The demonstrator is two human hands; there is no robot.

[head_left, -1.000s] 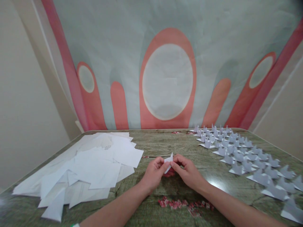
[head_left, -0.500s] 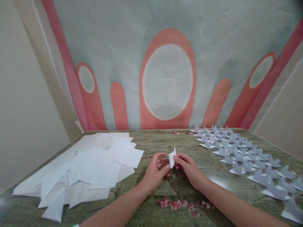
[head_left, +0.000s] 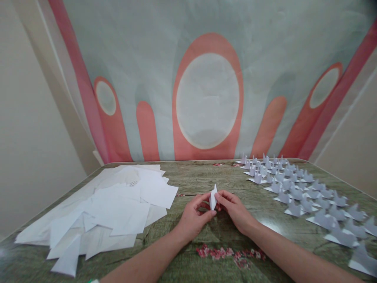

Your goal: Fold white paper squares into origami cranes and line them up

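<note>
Between my hands, above the middle of the table, is a small folded piece of white paper (head_left: pixel 213 198) with a narrow point sticking up. My left hand (head_left: pixel 196 214) pinches its lower left side with thumb and fingers. At its right edge, my right hand (head_left: pixel 232 204) grips it between thumb and index finger, the other fingers curled behind. To the right stand rows of folded white paper birds (head_left: pixel 294 192). A loose pile of white paper sheets (head_left: pixel 118 208) lies to the left.
The wood-grain table (head_left: pixel 188 255) has printed pink flowers on its surface. Behind it hangs a grey-green backdrop (head_left: pixel 159 47) with coral arches. One folded paper piece (head_left: pixel 69 257) lies at the near edge of the pile.
The folded paper has turned slightly and looks narrower. My left thumb has slid down to its bottom end. My right hand keeps its grip.
</note>
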